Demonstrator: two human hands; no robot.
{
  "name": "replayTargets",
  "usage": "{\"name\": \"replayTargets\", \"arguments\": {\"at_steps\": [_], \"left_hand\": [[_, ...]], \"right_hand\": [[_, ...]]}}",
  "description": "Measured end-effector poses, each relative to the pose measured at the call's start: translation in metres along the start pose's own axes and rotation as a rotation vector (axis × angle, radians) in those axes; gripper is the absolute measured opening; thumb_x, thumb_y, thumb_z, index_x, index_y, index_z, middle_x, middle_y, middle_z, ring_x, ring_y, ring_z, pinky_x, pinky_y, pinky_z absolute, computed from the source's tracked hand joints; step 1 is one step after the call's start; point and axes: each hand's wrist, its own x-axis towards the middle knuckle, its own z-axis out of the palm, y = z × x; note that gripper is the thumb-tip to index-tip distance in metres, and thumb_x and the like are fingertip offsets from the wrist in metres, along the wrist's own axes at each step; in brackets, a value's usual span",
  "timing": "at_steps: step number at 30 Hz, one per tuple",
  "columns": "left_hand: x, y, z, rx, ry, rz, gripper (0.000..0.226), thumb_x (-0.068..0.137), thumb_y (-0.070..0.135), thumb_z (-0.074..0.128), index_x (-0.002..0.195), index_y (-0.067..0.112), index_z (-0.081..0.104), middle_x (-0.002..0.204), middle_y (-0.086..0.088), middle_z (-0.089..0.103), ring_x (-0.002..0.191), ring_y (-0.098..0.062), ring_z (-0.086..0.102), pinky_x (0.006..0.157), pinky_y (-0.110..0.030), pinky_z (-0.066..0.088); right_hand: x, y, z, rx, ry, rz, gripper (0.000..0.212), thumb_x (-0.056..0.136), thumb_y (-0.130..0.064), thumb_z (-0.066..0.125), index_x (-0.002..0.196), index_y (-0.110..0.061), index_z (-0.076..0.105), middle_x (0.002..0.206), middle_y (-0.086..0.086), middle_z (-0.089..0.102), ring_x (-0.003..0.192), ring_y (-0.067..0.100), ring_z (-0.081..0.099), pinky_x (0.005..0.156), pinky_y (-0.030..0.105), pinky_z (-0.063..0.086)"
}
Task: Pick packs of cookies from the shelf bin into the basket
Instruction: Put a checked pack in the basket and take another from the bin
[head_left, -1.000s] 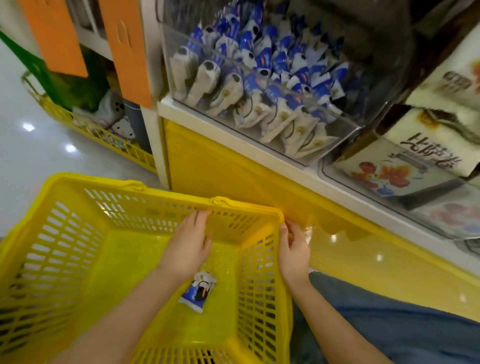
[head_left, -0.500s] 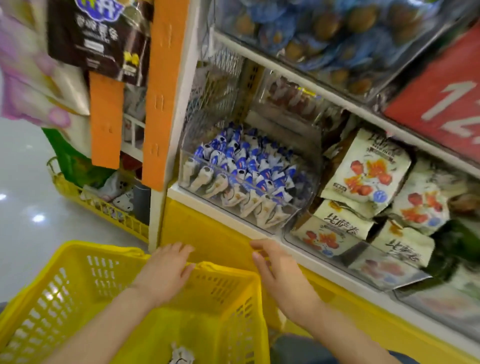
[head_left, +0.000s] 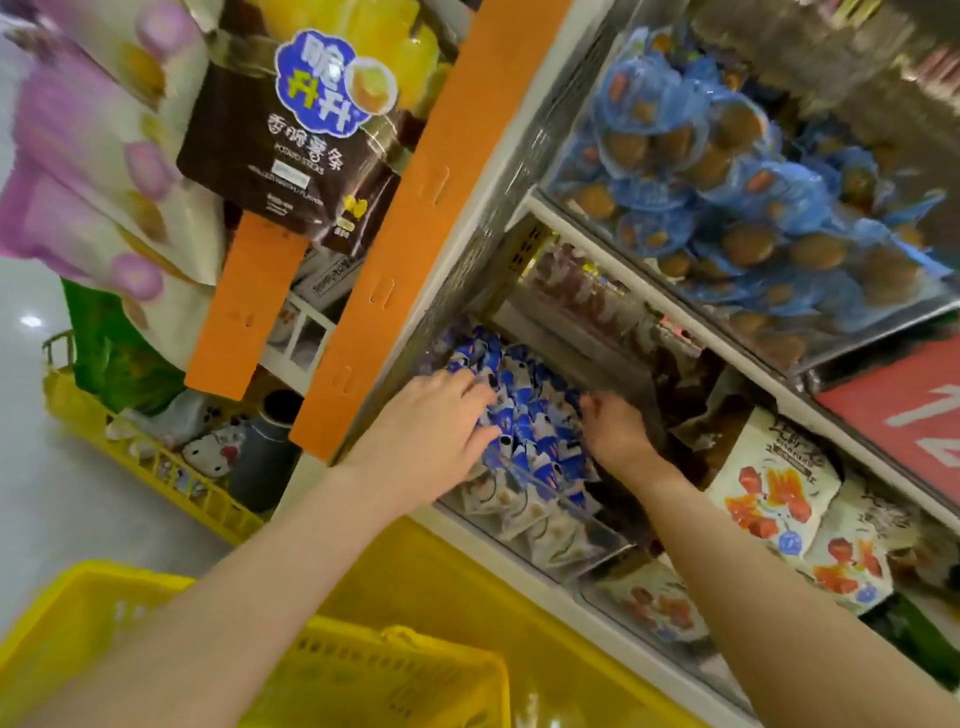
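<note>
head view: one clear shelf bin (head_left: 545, 525) sits at the shelf's left end, heaped with cookie packs (head_left: 524, 415). the left hand (head_left: 431, 421) lies spread over them. the right hand (head_left: 613, 431) digs in, and i can't tell its grip. the packs look light, crinkly and probably crumbly, so pinch a sealed end. there are dozens, too many to count, and one basket (head_left: 363, 670) below.

left hand (head_left: 431, 426) on cookie packs (head_left: 530, 415) | right hand (head_left: 615, 431) in bin (head_left: 597, 560) | basket (head_left: 405, 670) below
</note>
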Motion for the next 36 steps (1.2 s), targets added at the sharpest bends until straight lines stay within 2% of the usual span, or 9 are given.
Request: {"name": "replayTargets", "arguments": {"at_steps": [2, 6, 11, 14, 20, 23, 28, 32, 36], "left_hand": [[-0.001, -0.007, 0.005, 0.000, -0.012, 0.018, 0.040, 0.097, 0.043, 0.030, 0.122, 0.018, 0.049, 0.116, 0.002, 0.056, 0.106, -0.014, 0.052, 0.096, -0.029, 0.035], [-0.004, -0.015, 0.014, -0.022, 0.048, 0.071, 0.041, 0.097, 0.041, 0.023, 0.112, 0.019, 0.054, 0.107, 0.003, 0.062, 0.100, -0.015, 0.054, 0.098, -0.029, 0.031], [-0.008, -0.021, 0.018, -0.058, 0.150, 0.140, 0.044, 0.099, 0.036, 0.025, 0.095, 0.018, 0.065, 0.090, 0.003, 0.066, 0.086, -0.015, 0.057, 0.092, -0.030, 0.039], [-0.007, -0.021, 0.019, -0.038, 0.209, 0.150, 0.046, 0.095, 0.035, 0.026, 0.085, 0.020, 0.069, 0.080, 0.006, 0.068, 0.076, -0.012, 0.060, 0.084, -0.030, 0.048], [-0.006, -0.019, 0.020, -0.049, 0.265, 0.178, 0.042, 0.092, 0.033, 0.031, 0.077, 0.024, 0.070, 0.072, 0.010, 0.067, 0.069, -0.008, 0.061, 0.078, -0.026, 0.052], [-0.007, -0.017, 0.019, -0.039, 0.259, 0.172, 0.043, 0.093, 0.033, 0.030, 0.077, 0.023, 0.070, 0.072, 0.010, 0.066, 0.069, -0.008, 0.060, 0.078, -0.027, 0.051], [-0.010, -0.014, 0.014, -0.014, 0.197, 0.151, 0.041, 0.093, 0.032, 0.031, 0.084, 0.019, 0.069, 0.080, 0.005, 0.068, 0.077, -0.015, 0.062, 0.083, -0.033, 0.050], [-0.014, -0.006, 0.008, -0.017, 0.120, 0.087, 0.028, 0.096, 0.029, 0.036, 0.099, 0.021, 0.062, 0.095, 0.008, 0.061, 0.091, -0.012, 0.054, 0.096, -0.032, 0.040], [-0.017, 0.005, 0.002, -0.353, 0.102, -0.161, 0.025, 0.095, 0.029, 0.043, 0.117, 0.022, 0.051, 0.109, 0.011, 0.047, 0.106, -0.006, 0.044, 0.097, -0.025, 0.035]], "right_hand": [[0.010, 0.004, 0.009, -0.121, -0.095, 0.069, 0.030, 0.098, -0.007, 0.034, 0.113, 0.003, 0.057, 0.120, 0.022, 0.056, 0.113, 0.032, 0.052, 0.084, 0.028, 0.038], [0.028, 0.013, 0.025, -0.214, -0.157, 0.115, 0.023, 0.099, -0.005, 0.033, 0.093, -0.001, 0.054, 0.117, 0.023, 0.055, 0.108, 0.032, 0.053, 0.075, 0.030, 0.037], [0.044, 0.015, 0.037, -0.103, -0.167, 0.201, 0.018, 0.097, -0.010, 0.042, 0.097, 0.002, 0.055, 0.097, 0.018, 0.051, 0.088, 0.023, 0.046, 0.074, 0.030, 0.036], [0.052, 0.017, 0.041, 0.079, -0.178, 0.271, 0.020, 0.093, -0.012, 0.053, 0.102, 0.005, 0.059, 0.099, 0.016, 0.055, 0.089, 0.023, 0.046, 0.079, 0.034, 0.040], [0.054, 0.027, 0.050, 0.197, -0.042, 0.338, 0.036, 0.079, -0.017, 0.072, 0.109, 0.001, 0.061, 0.111, 0.017, 0.063, 0.093, 0.027, 0.058, 0.089, 0.040, 0.049], [0.050, 0.025, 0.048, 0.227, 0.043, 0.334, 0.042, 0.075, -0.019, 0.076, 0.109, 0.000, 0.062, 0.102, 0.013, 0.064, 0.098, 0.028, 0.061, 0.086, 0.034, 0.050], [0.025, 0.013, 0.031, 0.146, 0.240, 0.135, 0.011, 0.082, -0.012, 0.068, 0.089, -0.006, 0.063, 0.089, 0.013, 0.065, 0.092, 0.029, 0.064, 0.072, 0.030, 0.048], [-0.004, -0.009, 0.005, 0.194, 0.337, -0.137, 0.038, 0.085, -0.014, 0.064, 0.123, -0.009, 0.056, 0.107, 0.005, 0.064, 0.093, 0.015, 0.061, 0.078, 0.024, 0.049], [-0.048, -0.036, -0.013, 0.452, 0.335, -0.340, 0.035, 0.081, -0.017, 0.069, 0.115, -0.018, 0.059, 0.098, -0.006, 0.062, 0.087, 0.001, 0.059, 0.076, 0.009, 0.049]]}}
